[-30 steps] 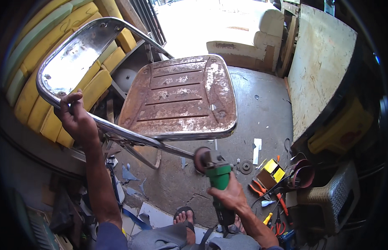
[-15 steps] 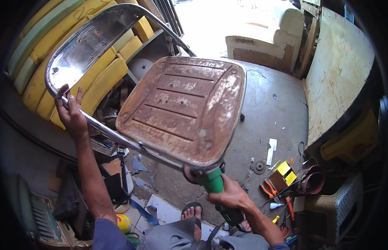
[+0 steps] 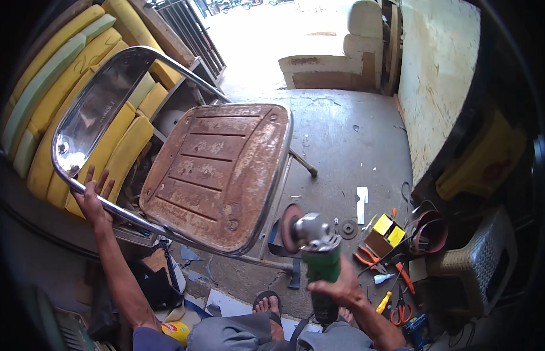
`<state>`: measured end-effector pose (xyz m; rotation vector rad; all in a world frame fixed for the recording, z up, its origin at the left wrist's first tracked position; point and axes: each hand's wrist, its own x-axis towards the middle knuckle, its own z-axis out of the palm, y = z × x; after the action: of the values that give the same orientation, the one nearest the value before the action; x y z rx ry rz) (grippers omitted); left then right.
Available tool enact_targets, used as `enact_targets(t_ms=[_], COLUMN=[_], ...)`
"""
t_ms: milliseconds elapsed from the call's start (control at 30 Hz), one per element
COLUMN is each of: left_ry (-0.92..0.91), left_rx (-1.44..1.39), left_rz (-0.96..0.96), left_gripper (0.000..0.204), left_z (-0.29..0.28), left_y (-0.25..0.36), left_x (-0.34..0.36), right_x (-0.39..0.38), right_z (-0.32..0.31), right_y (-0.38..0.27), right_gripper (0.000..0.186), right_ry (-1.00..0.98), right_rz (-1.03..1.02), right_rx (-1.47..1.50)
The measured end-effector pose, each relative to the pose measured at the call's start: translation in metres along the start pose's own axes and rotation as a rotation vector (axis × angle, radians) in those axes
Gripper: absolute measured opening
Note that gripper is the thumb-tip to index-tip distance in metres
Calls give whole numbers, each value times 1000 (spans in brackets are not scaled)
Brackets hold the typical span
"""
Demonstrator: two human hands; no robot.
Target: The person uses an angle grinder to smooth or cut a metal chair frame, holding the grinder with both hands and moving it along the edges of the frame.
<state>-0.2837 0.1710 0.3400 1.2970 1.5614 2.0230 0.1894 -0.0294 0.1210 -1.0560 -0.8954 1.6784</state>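
A metal folding chair with a rusty seat [image 3: 217, 169] and a shiny curved back [image 3: 91, 123] stands tilted in front of me. My left hand [image 3: 96, 202] is on the lower left of its tubular frame, thumb and fingers around the tube with fingertips raised. My right hand [image 3: 337, 284] grips a green angle grinder [image 3: 319, 263] upright; its reddish disc [image 3: 291, 228] is just right of the seat's front corner, apart from the seat.
Yellow cushions [image 3: 44, 102] are stacked at left, a white armchair [image 3: 360, 64] sits in the bright doorway, and a pale board [image 3: 436, 88] leans at right. Hand tools [image 3: 372, 263], a yellow box [image 3: 386, 231] and a woven stool [image 3: 454, 281] are at lower right.
The chair seat has swung left and the back has dropped from half a second ago, with my left hand following. The grinder has moved right, out from beside the seat's edge.
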Motion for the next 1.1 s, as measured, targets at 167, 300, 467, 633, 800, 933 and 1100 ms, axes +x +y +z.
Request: enact_targets(t_ms=[167, 300, 467, 633, 800, 933, 1100], left_ry=[-36, -31, -35, -57, -77, -93, -100], left_rx=[-37, -71, -70, -143, -126, -124, -133], left_rz=[-60, -70, -101, -94, -78, -83, -90], left_gripper=[70, 67, 69, 56, 38, 42, 64], left_z=[2, -10, 5, -10, -16, -20, -9], left_y=[-8, 2, 3, -5, -17, -16, -10], left_x=[0, 7, -2, 7, 17, 15, 7], right_x=[5, 45, 72, 62, 93, 72, 94], right_z=[13, 14, 4, 16, -3, 12, -4], right_y=[14, -41, -49, -19, -59, -23, -53], right_gripper=[90, 65, 54, 52, 49, 57, 52], right_ry=[-15, -37, 38, 87, 16, 58, 40], right_rz=[-87, -141, -134, -289, -78, -207, -65], right_rx=[-237, -29, 43, 42, 156, 116, 169])
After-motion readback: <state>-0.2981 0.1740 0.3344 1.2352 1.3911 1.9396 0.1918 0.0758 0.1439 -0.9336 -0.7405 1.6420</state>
